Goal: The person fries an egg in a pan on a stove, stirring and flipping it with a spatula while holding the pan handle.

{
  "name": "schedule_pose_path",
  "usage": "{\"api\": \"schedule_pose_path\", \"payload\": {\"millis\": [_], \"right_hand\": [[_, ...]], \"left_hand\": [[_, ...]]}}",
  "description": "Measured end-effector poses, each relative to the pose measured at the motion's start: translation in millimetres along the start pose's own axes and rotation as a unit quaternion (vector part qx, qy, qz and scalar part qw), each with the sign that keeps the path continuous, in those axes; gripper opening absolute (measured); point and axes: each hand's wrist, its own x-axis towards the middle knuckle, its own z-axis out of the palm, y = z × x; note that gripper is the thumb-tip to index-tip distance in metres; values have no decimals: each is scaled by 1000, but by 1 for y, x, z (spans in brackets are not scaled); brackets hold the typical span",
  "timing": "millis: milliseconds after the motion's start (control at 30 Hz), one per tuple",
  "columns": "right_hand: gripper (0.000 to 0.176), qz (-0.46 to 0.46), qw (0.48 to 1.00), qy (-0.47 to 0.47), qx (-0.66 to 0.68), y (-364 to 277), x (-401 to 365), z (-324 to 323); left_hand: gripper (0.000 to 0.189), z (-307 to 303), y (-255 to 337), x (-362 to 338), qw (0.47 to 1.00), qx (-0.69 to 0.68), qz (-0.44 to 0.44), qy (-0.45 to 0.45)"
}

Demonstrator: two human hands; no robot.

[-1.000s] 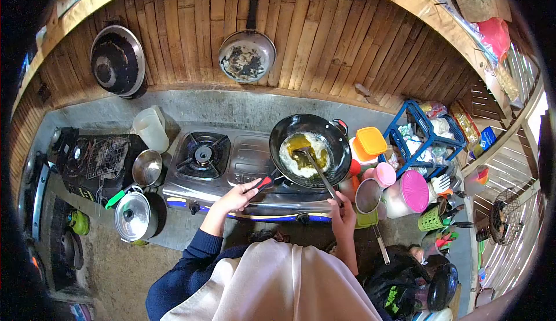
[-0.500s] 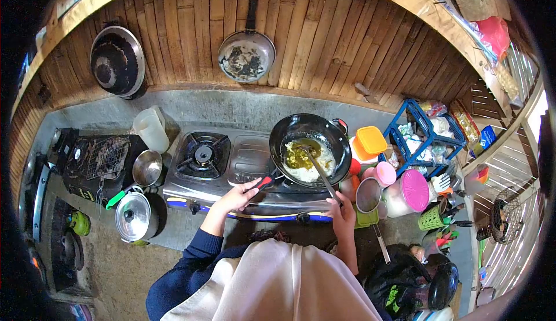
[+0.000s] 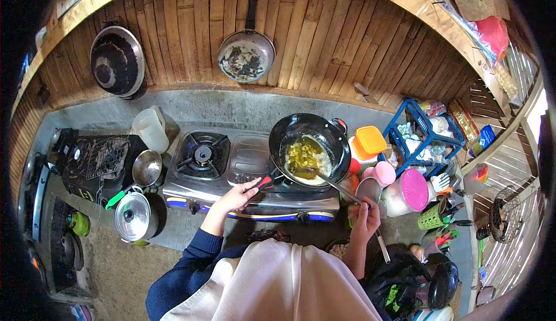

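A black wok (image 3: pixel 284 130) sits on the right burner of the steel stove (image 3: pixel 249 204), with yellowish oil and pale foamy food (image 3: pixel 306 154) inside. My left hand (image 3: pixel 238 197) is closed round the wok's red and black handle (image 3: pixel 264 182). In my right hand (image 3: pixel 364 218) is the end of a long metal spatula (image 3: pixel 341 189); its head rests in the food near the wok's lower side. A round strainer (image 3: pixel 369 189) lies just behind my right hand, its handle pointing toward me.
Left of the wok are a bare burner (image 3: pixel 203 154), a small pot (image 3: pixel 147 167) and a lidded pot (image 3: pixel 132 216). To the right stand an orange container (image 3: pixel 370 140), a pink-lidded tub (image 3: pixel 413 190) and a blue rack (image 3: pixel 425 141). Pans hang on the bamboo wall (image 3: pixel 324 37).
My right hand has moved right and slightly toward me, and the spatula's head has shifted to the wok's near side at a flatter slant. My left hand stays on the handle.
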Motion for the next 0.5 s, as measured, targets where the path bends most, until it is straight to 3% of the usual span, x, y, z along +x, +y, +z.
{"api": "schedule_pose_path", "payload": {"millis": [167,500], "right_hand": [[20,-15,1000,-6,3,8,0,-1],[23,44,996,-72,19,26,-7,12]], "left_hand": [[42,0,0,-1,1000,-1,-4,-2],[43,0,3,-2,1000,6,-1,0]]}}
